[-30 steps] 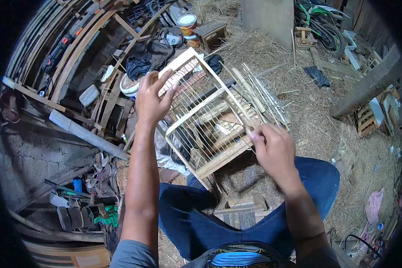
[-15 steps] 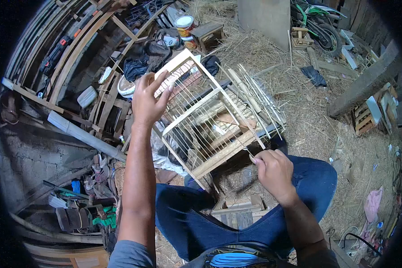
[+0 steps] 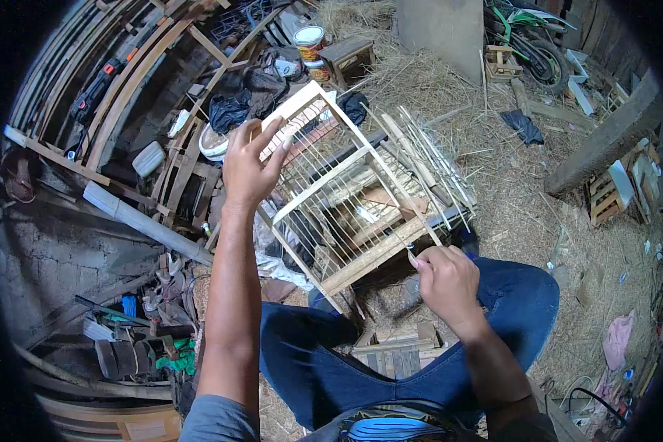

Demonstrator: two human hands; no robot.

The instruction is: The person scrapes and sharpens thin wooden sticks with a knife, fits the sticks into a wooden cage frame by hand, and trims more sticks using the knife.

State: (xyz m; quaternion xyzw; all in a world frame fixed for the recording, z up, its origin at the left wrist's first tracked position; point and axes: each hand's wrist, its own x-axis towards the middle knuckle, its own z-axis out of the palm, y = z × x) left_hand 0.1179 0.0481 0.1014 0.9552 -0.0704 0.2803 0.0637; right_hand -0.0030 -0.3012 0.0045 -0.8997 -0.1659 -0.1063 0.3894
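Observation:
A wooden cage with thin upright bars stands tilted in view between my knees. At its upper left rail, my left hand has its fingers hooked over the wood and its thumb reaching inward along the bars. Close to the near right corner, my right hand is closed, thumb against curled fingers. A thin pale sliver pokes from its pinch toward the cage's lower rail. Its exact kind is too small to make out.
A bundle of thin wooden strips lies right of the cage. A slanted wooden post stands at right. Paint buckets and a small stool are at the back. Timber racks line the left; straw covers the ground.
My right hand has shifted slightly left relative to the cage corner, with the sliver still in its pinch. My left hand stays on the cage. The whole view has shifted slightly.

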